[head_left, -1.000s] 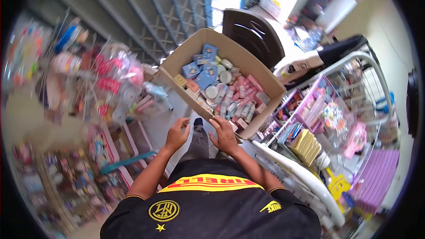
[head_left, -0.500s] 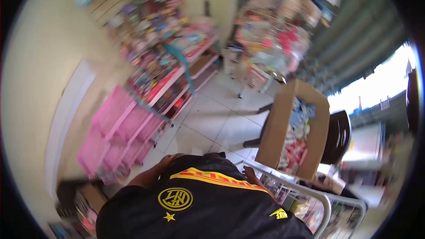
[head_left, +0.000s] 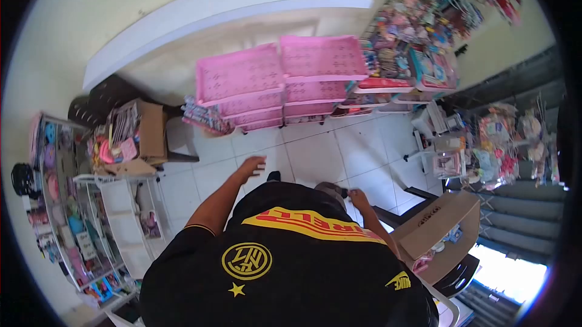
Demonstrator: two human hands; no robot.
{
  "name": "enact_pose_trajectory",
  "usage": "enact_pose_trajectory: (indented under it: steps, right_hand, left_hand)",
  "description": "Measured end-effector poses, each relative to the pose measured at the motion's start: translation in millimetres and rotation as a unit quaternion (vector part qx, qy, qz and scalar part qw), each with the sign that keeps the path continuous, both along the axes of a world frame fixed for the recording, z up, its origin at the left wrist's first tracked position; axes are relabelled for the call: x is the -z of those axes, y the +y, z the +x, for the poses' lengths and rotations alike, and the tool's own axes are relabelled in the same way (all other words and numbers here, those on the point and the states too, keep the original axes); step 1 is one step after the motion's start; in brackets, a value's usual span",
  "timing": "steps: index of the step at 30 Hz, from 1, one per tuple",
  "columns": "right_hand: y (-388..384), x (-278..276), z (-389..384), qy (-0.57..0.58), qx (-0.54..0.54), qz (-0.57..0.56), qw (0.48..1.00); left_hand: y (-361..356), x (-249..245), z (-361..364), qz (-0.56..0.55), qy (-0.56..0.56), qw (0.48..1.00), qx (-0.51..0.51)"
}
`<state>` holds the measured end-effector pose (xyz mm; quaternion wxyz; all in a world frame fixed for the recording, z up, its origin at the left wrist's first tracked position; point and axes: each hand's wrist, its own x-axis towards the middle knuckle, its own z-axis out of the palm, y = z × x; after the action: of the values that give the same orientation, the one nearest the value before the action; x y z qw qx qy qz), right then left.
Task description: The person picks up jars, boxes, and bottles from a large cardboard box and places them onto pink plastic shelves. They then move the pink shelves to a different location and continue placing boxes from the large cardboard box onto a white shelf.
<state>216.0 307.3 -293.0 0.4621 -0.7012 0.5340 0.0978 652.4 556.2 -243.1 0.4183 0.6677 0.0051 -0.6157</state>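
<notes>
My left hand is out in front of my body over the tiled floor, fingers apart and holding nothing. Close to my right side, near the cardboard box, is my right hand; its fingers look curled, and whether anything is in them is too small to tell. Ahead stand pink tiered trays that look bare on top. To their right, a rack of trays is packed with small goods.
A long white shelf runs along the wall. At left are an open box of goods on a chair, a white rack and stocked shelves. Hanging goods are at right.
The view has turned left, so the pink trays now lie straight ahead and the box of goods at left shows. My left hand has moved away from my body and is now fully visible.
</notes>
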Motion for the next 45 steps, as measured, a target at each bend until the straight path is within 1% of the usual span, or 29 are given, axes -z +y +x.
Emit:
enact_pose_trajectory:
  steps: [1, 2, 3, 4, 5, 6, 7, 8, 9, 10, 11, 12, 13, 14, 15, 16, 18, 21, 24, 30, 35, 37, 40, 42, 43, 44, 45]
  right_hand:
    - [-11, -4, 36, -0.057, -0.066, 0.024, 0.996]
    - [-23, 8, 68, -0.071, -0.121, -0.014, 0.990]
    - [-26, -40, 117, -0.103, -0.077, 0.063, 0.990]
    - [-38, -41, 148, -0.165, -0.036, 0.072, 0.983]
    - [-52, -65, 184, -0.196, -0.012, 0.121, 0.973]
    - [-63, -97, 218, -0.222, 0.054, 0.156, 0.961]
    - [-71, -125, 250, -0.228, 0.089, 0.153, 0.957]
    - [-80, -149, 276, -0.272, 0.108, 0.180, 0.939]
    - [-91, -161, 300, -0.307, 0.149, 0.207, 0.917]
    - [-103, -167, 320, -0.340, 0.189, 0.232, 0.891]
    - [-112, -169, 340, -0.362, 0.203, 0.246, 0.876]
    - [-118, -170, 355, -0.384, 0.217, 0.260, 0.859]
    - [-119, -172, 369, -0.383, 0.220, 0.257, 0.860]
    - [-120, -172, 382, -0.380, 0.265, 0.251, 0.850]
    - [-121, -173, 389, -0.377, 0.308, 0.245, 0.838]
    - [-122, -174, 392, -0.377, 0.308, 0.245, 0.838]
    - [-125, -161, 398, -0.445, 0.307, 0.260, 0.800]
    - [-126, -148, 393, -0.453, 0.310, 0.274, 0.790]
    - [-118, -146, 380, -0.455, 0.314, 0.265, 0.790]
    - [-85, -157, 348, -0.456, 0.324, 0.222, 0.799]
    - [-55, -166, 312, -0.460, 0.331, 0.231, 0.791]
    - [-43, -170, 297, -0.457, 0.335, 0.230, 0.791]
    - [-26, -173, 269, -0.442, 0.340, 0.221, 0.800]
    - [-20, -178, 249, -0.428, 0.328, 0.205, 0.817]
    - [-18, -181, 239, -0.428, 0.325, 0.206, 0.818]
    - [-19, -184, 227, -0.406, 0.306, 0.185, 0.841]
    - [-21, -186, 215, -0.384, 0.286, 0.164, 0.862]
  left_hand:
    - [2, -14, 17, -0.031, -0.009, 0.998, -0.048]
    - [-2, -36, 31, -0.059, -0.019, 0.993, -0.099]
    - [-2, -39, 49, -0.095, -0.031, 0.985, -0.140]
    - [-7, -56, 64, -0.147, -0.031, 0.976, -0.160]
    - [-14, -64, 80, -0.172, -0.007, 0.968, -0.184]
    - [-22, -70, 94, -0.199, 0.017, 0.958, -0.206]
    - [-32, -80, 102, -0.229, 0.027, 0.944, -0.237]
    - [-44, -90, 108, -0.258, 0.039, 0.929, -0.264]
    - [-56, -98, 114, -0.258, 0.043, 0.929, -0.262]
    - [-69, -104, 119, -0.266, 0.055, 0.915, -0.298]
    - [-81, -107, 121, -0.272, 0.067, 0.900, -0.334]
    - [-90, -109, 120, -0.273, 0.071, 0.901, -0.331]
    - [-99, -110, 121, -0.276, 0.068, 0.885, -0.370]
    - [-104, -108, 122, -0.278, 0.064, 0.867, -0.410]
    - [-105, -101, 123, -0.278, 0.064, 0.867, -0.409]
    - [-103, -93, 126, -0.285, 0.067, 0.864, -0.410]
    - [-101, -91, 129, -0.292, 0.066, 0.861, -0.410]
    - [-94, -90, 122, -0.287, 0.044, 0.859, -0.422]
    - [-86, -89, 114, -0.282, 0.045, 0.854, -0.435]
    - [-63, -99, 85, -0.292, 0.042, 0.862, -0.413]
    - [-38, -107, 55, -0.302, 0.028, 0.866, -0.398]
    - [-28, -114, 42, -0.288, 0.030, 0.873, -0.393]
    - [-9, -119, 21, -0.261, 0.024, 0.887, -0.380]
    - [6, -120, 10, -0.253, 0.017, 0.892, -0.374]
    - [14, -122, 5, -0.224, 0.001, 0.906, -0.359]
    - [23, -123, 3, -0.196, -0.016, 0.918, -0.346]
    - [33, -122, 2, -0.198, -0.020, 0.915, -0.350]
